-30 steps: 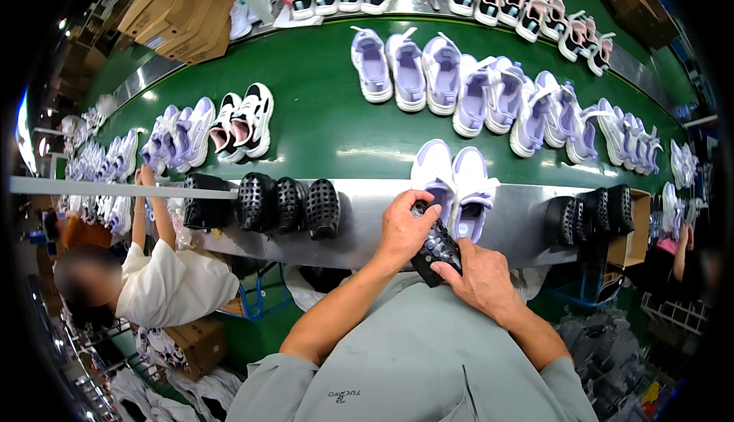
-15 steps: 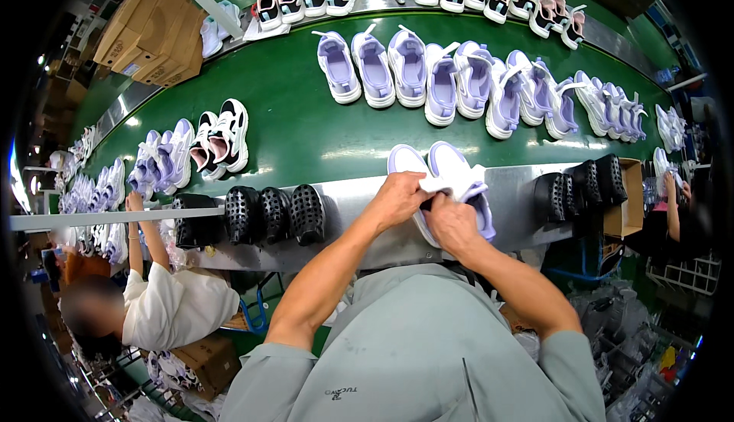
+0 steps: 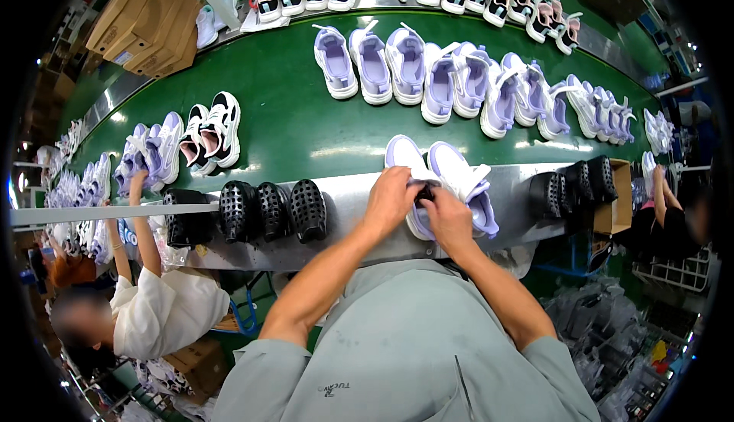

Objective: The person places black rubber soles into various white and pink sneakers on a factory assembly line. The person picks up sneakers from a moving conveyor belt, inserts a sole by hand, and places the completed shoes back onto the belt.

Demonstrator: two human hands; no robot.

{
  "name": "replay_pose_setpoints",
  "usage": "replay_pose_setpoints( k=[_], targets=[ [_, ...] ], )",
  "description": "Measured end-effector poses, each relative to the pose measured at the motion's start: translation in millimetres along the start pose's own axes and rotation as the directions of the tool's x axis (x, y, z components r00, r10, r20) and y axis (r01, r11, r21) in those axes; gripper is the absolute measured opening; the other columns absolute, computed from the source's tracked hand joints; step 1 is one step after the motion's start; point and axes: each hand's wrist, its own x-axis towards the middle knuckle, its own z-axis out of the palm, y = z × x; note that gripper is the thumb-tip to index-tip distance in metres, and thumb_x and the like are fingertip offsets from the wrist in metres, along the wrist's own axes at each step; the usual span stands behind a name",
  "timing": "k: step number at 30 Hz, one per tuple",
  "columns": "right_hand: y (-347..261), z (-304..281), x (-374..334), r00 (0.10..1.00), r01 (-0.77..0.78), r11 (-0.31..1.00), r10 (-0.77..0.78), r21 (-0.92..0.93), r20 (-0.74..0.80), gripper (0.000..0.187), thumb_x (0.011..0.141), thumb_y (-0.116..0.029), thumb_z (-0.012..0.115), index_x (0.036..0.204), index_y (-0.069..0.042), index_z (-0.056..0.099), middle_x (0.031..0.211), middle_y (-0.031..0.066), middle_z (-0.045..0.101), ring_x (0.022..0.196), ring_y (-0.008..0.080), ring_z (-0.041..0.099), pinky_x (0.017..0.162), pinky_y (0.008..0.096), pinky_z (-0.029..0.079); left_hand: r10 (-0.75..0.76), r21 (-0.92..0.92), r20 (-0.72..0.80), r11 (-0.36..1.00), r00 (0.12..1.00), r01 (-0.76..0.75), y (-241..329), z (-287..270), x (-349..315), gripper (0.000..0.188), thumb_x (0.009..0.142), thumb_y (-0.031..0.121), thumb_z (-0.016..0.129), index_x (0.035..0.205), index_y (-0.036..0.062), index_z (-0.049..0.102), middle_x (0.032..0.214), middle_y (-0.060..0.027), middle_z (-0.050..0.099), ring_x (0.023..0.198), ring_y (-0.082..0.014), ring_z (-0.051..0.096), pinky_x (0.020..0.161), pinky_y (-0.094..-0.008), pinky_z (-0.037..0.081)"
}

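A white and lilac sneaker (image 3: 414,227) stands at the metal front edge of the bench, toe pointing away from me. My left hand (image 3: 391,199) is closed on the left side of its opening. From the right, my right hand (image 3: 449,219) grips the same opening with bent fingers. Between my fingertips shows a small black piece (image 3: 426,192) at the shoe's mouth; its kind is mostly hidden. Touching on the right is the matching sneaker (image 3: 482,212), its strap sticking up.
Black perforated shoe forms (image 3: 308,209) stand left of me, more black forms (image 3: 547,195) right, beside an open carton (image 3: 621,196). Lilac sneakers (image 3: 409,63) line the green belt (image 3: 290,116). A pale bar (image 3: 115,212) crosses at left. A co-worker (image 3: 172,307) reaches among shoes there.
My fingers have shifted from the strap area to the left sneaker's opening, where the black piece now shows. Shoes on the belt appear slightly further left. The left co-worker's arm has reached further forward.
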Motion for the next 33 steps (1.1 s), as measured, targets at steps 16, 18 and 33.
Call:
replay_pose_setpoints(
  k=[16,18,33],
  targets=[
    [3,-16,43,0.833,0.362,0.85,-0.479,0.382,0.276,0.036,0.067,0.007,0.062,0.1,-0.007,0.065,0.104,0.0087,0.066,0.098,0.0323,0.056,0.087,0.0396,0.049,-0.305,-0.061,-0.09,0.952,0.948,0.301,10,1,-59,0.041,0.082,-0.002,0.065,0.119,0.0083,0.051,0.079,-0.0176,0.061,0.075,-0.0391,0.062,0.068,-0.0481,0.049],
    [-1,-13,52,0.821,0.356,0.843,-0.489,0.404,0.296,0.037,0.067,0.005,0.063,0.102,-0.007,0.065,0.104,0.0093,0.066,0.099,0.0327,0.056,0.087,0.0397,0.049,-0.28,-0.07,-0.135,0.96,0.951,0.272,7,6,-62,0.041,0.082,-0.003,0.065,0.119,0.008,0.051,0.079,-0.0183,0.061,0.075,-0.04,0.062,0.07,-0.0486,0.049],
    [48,-29,38,0.735,-0.649,0.387,0.095,0.655,0.672,0.027,0.104,-0.027,0.056,0.106,-0.001,0.063,0.09,0.0029,0.065,0.082,0.0103,0.061,0.072,0.0271,0.053,0.469,0.396,0.286,0.736,0.836,-0.549,33,-14,-44,0.015,0.073,0.011,0.066,0.087,0.0061,0.065,0.095,-0.0073,0.056,0.093,-0.026,0.055,0.082,-0.0365,0.047]
  ],
)
